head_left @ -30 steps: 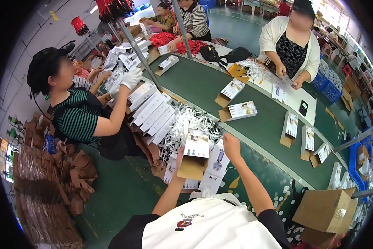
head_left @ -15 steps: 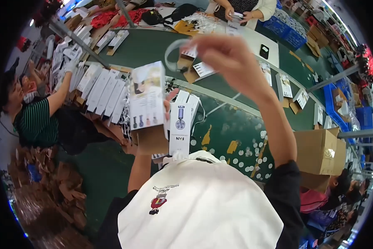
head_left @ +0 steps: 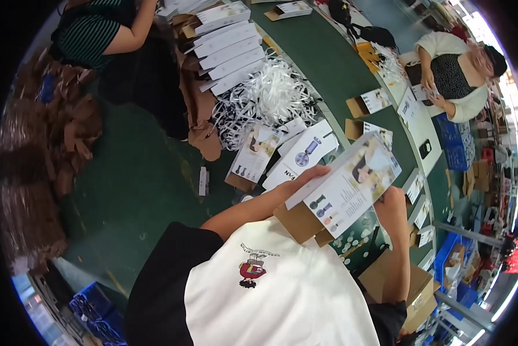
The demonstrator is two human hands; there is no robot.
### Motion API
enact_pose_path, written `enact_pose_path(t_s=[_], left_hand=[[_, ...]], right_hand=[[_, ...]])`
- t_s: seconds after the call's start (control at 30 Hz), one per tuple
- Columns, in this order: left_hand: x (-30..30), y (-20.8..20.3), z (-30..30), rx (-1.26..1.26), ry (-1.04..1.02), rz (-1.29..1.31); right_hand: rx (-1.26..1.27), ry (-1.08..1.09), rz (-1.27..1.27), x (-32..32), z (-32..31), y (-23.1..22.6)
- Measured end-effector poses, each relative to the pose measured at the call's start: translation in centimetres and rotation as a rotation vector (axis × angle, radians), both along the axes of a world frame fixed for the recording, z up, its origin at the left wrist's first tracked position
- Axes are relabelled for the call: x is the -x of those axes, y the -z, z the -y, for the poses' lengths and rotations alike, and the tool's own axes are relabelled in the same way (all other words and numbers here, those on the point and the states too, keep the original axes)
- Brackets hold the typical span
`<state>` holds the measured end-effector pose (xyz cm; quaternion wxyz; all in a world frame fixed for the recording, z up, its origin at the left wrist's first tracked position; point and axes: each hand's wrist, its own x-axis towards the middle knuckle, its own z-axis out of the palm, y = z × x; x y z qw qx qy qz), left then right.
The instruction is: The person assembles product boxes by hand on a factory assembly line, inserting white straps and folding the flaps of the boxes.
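Green table [head_left: 334, 63] carries boxes [head_left: 230, 43] and white strips [head_left: 270, 95].

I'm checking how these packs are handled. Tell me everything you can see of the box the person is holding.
The box is a flat white printed carton with small product pictures on its face, and a brown cardboard part shows at its lower end. It is held tilted above the green table, close to the person's chest. The left hand grips its left edge and the right hand its right edge. Whether its flaps are closed cannot be told.

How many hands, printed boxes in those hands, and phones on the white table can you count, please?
Person's own hands: 2, left hand and right hand
Printed box held in them: 1
Black phone on the white table: 1
Total: 4
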<state>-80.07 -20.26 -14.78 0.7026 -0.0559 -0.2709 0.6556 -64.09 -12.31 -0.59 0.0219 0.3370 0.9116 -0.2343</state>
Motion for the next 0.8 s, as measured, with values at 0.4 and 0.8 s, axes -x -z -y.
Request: enact_pose_path(t_s=[0.4,0.8], left_hand=[[5.3,-6.8,4.9,-0.189,0.137,-0.313],[-6.8,-17.5,-0.9,-0.145,0.373,-0.42]], right_hand=[[0.973,0.266,-0.665,-6.5,-3.6,-11.2],[0.808,0.192,-0.632,-9.8,-0.7,-15.6]])
